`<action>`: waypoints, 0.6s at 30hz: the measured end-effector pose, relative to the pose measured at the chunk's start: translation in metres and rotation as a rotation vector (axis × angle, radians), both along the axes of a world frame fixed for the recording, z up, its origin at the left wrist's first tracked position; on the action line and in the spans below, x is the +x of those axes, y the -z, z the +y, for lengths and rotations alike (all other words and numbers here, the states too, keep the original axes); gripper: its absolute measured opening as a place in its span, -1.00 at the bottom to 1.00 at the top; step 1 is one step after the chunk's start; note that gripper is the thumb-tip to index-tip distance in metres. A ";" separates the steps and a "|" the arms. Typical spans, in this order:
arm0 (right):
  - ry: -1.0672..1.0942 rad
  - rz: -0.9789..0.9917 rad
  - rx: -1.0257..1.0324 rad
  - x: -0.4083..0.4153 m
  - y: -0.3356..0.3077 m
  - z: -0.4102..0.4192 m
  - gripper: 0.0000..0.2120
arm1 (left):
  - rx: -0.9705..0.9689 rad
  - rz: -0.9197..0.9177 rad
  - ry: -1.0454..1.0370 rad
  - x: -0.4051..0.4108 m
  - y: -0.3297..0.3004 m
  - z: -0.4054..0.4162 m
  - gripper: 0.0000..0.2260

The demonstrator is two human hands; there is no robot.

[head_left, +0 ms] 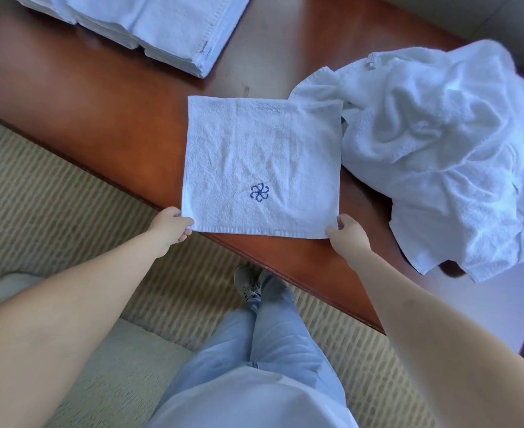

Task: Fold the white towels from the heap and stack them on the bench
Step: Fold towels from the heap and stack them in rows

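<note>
Far ahead of my left grip, at the far edge of the desk, sits the stack of folded towels, white, several layers deep, their folded edges facing toward me. My left grip itself pinches the near left corner of the flat towel, thumb on top and the other fingers curled beneath the hem. That towel lies spread on the desk between my two grips, a white square with a small blue pinwheel emblem stitched nearer to my side than to the far edge. Its near hem runs straight from one grip to the other, close to the front edge of the desk. My right grip pinches the near right corner of the same towel, thumb and fingertips closed on the hem. Just beyond and to the right of my right grip lies the heap of towels, crumpled and white, its left edge touching the far right corner of the flat towel and its right part spilling off the end of the desk. Below both grips I see my jeans, one shoe and the striped carpet.
</note>
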State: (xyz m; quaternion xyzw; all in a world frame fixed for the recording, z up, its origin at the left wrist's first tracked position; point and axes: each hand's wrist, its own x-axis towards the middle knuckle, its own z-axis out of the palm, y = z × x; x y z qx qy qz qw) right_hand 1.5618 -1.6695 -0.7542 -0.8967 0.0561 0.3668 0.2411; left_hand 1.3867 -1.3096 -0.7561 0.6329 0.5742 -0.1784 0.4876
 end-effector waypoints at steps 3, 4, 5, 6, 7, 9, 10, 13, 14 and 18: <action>0.185 0.053 0.090 -0.001 -0.004 -0.004 -0.74 | -0.001 -0.010 -0.031 -0.004 -0.010 -0.001 -0.82; 0.243 0.064 0.113 0.001 -0.009 -0.004 -0.70 | -0.006 -0.025 -0.064 -0.004 -0.017 -0.001 -0.78; 0.290 0.066 0.141 0.004 -0.016 -0.003 -0.65 | -0.012 -0.051 -0.100 -0.003 -0.024 -0.001 -0.73; 0.321 0.059 0.174 0.008 -0.025 -0.001 -0.62 | -0.019 -0.085 -0.128 -0.001 -0.034 -0.001 -0.69; 0.331 0.046 0.209 0.013 -0.035 0.002 -0.62 | -0.026 -0.122 -0.146 0.003 -0.045 0.000 -0.67; 0.306 0.004 0.262 0.027 -0.058 0.009 -0.68 | -0.027 -0.184 -0.154 0.014 -0.070 0.003 -0.76; 0.286 -0.020 0.275 0.035 -0.072 0.013 -0.69 | -0.020 -0.210 -0.154 0.022 -0.084 0.004 -0.82; 0.225 -0.112 0.330 0.057 -0.121 0.027 -0.71 | 0.036 -0.291 -0.125 0.044 -0.130 0.011 -0.81; 0.179 -0.157 0.345 0.063 -0.137 0.031 -0.70 | 0.081 -0.319 -0.070 0.051 -0.145 0.013 -0.76; -0.079 -0.398 0.259 0.080 -0.197 0.043 -0.68 | 0.314 -0.415 0.192 0.069 -0.205 0.019 -0.75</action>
